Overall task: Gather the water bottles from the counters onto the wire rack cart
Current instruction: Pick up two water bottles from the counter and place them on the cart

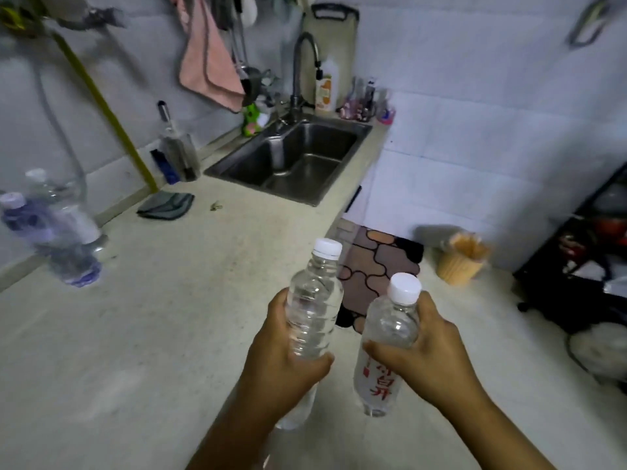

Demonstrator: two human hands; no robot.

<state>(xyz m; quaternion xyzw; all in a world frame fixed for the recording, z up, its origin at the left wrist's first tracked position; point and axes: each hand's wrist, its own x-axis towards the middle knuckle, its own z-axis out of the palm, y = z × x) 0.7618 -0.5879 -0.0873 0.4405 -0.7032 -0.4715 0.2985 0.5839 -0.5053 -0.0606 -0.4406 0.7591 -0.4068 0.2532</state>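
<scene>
- Left hand (288,361) wrapped around the middle of a clear bottle (314,320), white cap up, held above the bench (152,334) near its front edge; grip closed round the body, thumb across the front.
- Right hand (427,361) closed the same way on a shorter labelled bottle (383,354) with red print, held just beside the first, the 2 apart.
- 2 more bottles (57,232) standing at the far left of the bench, heavily blurred; purple label on the nearer one, fill level impossible to judge.
- Likely handling: thin ribbed plastic, light, giving a little under a squeeze; smooth and possibly slippery if wet. Best taken around the waist, as now, not by the cap.
- Both held bottles look full or nearly so, though clear water in clear plastic makes that hard to confirm.
- Dark cart (576,266) at the right edge cut off by the frame; shelves and free space not readable.
- Bottom of the left bottle hidden behind the hand and wrist.
- Sink (291,161) and clutter behind it soft with blur; small items by the tap unidentifiable.
</scene>
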